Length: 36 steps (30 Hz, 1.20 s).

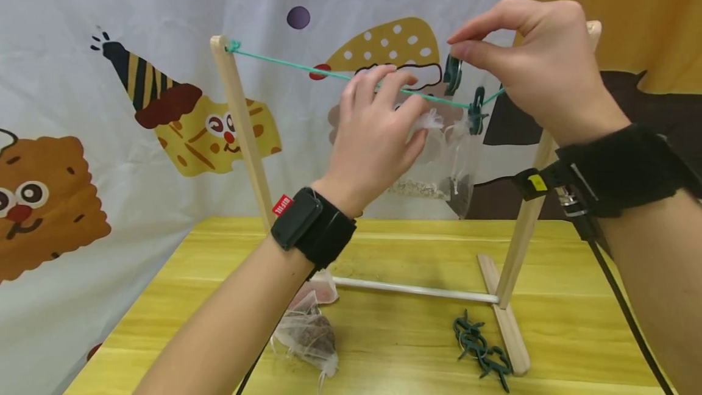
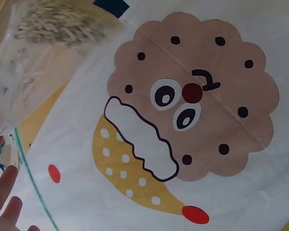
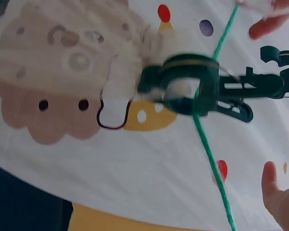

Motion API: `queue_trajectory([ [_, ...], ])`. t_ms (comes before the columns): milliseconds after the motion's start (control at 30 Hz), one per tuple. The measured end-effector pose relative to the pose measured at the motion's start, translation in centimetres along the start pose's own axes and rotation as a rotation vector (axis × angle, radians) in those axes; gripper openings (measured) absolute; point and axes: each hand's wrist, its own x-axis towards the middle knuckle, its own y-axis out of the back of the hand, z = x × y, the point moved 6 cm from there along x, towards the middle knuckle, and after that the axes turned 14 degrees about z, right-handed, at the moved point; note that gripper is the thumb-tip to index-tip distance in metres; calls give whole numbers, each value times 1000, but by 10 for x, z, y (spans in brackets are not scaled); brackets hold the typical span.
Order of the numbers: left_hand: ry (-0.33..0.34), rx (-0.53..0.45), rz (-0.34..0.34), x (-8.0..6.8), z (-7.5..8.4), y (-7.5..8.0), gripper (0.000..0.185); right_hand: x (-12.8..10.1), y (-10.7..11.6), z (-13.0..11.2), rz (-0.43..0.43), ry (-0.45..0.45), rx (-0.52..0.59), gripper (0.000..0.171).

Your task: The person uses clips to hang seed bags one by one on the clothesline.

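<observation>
My left hand point(image 1: 378, 124) grips the gathered top of a sheer drawstring bag point(image 1: 414, 166) just under the green cord point(image 1: 285, 64). Pale bits lie in the bottom of this bag, clearer in the left wrist view as small pellets point(image 2: 58, 26). Between thumb and forefinger, my right hand point(image 1: 548, 60) pinches a dark green plastic clip point(image 1: 453, 75) above the cord. A second green clip point(image 1: 476, 111) is fastened on the cord just right of it, and another sheer bag point(image 1: 465, 172) with dark contents hangs there. In the right wrist view the fastened clip point(image 3: 192, 86) straddles the cord.
The cord runs between two wooden posts point(image 1: 241, 120), joined low down by a white rod point(image 1: 417, 289). More green clips point(image 1: 482, 349) lie by the right foot of the stand. On the table point(image 1: 395, 346), a filled mesh bag point(image 1: 312, 334) and a pinkish bag point(image 1: 320, 290) sit beside my left forearm.
</observation>
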Motion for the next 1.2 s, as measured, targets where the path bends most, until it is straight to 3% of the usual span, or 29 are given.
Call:
queue_trajectory([
  [267,60,63,-77,6,-9,-19,21,-6,-14,5,-31,-161,233,20],
  [567,130,-45,-97,11,-12,-18,14,-16,-27,10,-46,-207,261,21],
  [733,129,-113,-120,10,-12,-20,14,-21,-30,14,-45,-225,265,21],
  [1033,113,-224,-129,7,-19,-14,11,-30,-41,14,-152,-244,296,23],
  [1200,138,-224,-164,3,-23,-13,16,-37,-48,9,-294,-242,326,32],
])
